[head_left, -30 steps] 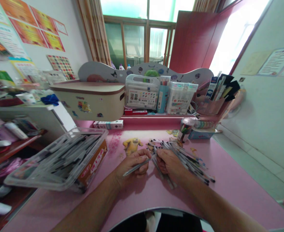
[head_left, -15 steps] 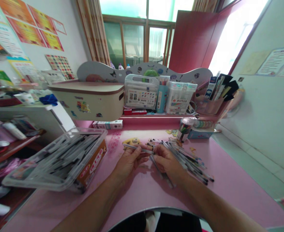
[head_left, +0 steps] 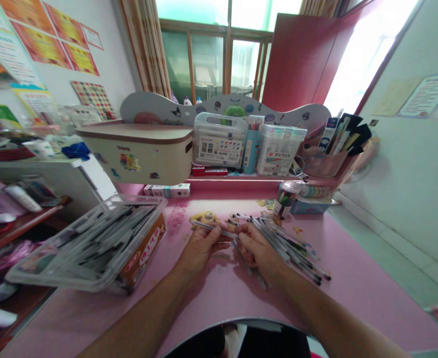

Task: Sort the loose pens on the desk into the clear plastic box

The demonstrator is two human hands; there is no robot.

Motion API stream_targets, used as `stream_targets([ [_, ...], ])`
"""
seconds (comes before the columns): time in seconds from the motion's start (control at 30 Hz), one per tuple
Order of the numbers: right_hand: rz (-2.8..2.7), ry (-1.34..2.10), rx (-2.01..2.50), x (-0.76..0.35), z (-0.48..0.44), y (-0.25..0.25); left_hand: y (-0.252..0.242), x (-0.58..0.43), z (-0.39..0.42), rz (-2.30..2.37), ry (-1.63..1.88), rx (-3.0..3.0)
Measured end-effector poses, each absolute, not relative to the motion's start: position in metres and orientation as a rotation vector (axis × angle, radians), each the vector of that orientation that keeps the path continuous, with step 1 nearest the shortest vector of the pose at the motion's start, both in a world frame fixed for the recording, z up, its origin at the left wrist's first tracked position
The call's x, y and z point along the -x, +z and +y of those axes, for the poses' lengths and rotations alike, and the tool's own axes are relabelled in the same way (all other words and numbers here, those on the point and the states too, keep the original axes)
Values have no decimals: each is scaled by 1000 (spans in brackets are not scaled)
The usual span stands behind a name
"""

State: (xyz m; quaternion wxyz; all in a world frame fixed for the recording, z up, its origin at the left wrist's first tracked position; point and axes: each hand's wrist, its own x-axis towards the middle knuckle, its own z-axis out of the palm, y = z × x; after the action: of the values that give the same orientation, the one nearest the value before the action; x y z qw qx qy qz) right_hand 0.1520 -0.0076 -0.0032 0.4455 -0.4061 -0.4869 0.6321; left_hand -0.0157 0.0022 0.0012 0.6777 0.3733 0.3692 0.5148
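Note:
A slim clear pen [head_left: 203, 225] lies crosswise between my two hands above the pink desk. My left hand [head_left: 201, 248] pinches it between thumb and fingers, its left tip sticking out past them. At the pen's other end, my right hand [head_left: 259, 247] has its fingers closed on it. Under the right palm a second clear pen-like stick [head_left: 259, 279] slants down toward me; whether the hand grips it I cannot tell. Just right of that hand spreads a loose pile of pens [head_left: 291, 251], several with black ends. Some pen tips show beyond my fingers.
On the left stands a clear plastic box [head_left: 56, 287] full of similar pens. Behind are a small carton [head_left: 167, 191], a jar of coloured pens [head_left: 286, 199] and a blue box [head_left: 310, 206]. A raised shelf holds a cream bin [head_left: 140, 154] and marker cases [head_left: 220, 144].
The view has shifted very slightly. Both hands keep nearly the same place and hold on the pen, with the right fingers a little moved.

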Motion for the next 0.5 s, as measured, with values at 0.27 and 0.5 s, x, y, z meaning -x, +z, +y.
stream_targets([
  [0.27,-1209,1605,957,-151,-7,-4,-3,18,3,859,1166,-881],
  [0.5,-1229,1619,1028,-153,-6,-7,-2,20,3,875,1164,-931],
])
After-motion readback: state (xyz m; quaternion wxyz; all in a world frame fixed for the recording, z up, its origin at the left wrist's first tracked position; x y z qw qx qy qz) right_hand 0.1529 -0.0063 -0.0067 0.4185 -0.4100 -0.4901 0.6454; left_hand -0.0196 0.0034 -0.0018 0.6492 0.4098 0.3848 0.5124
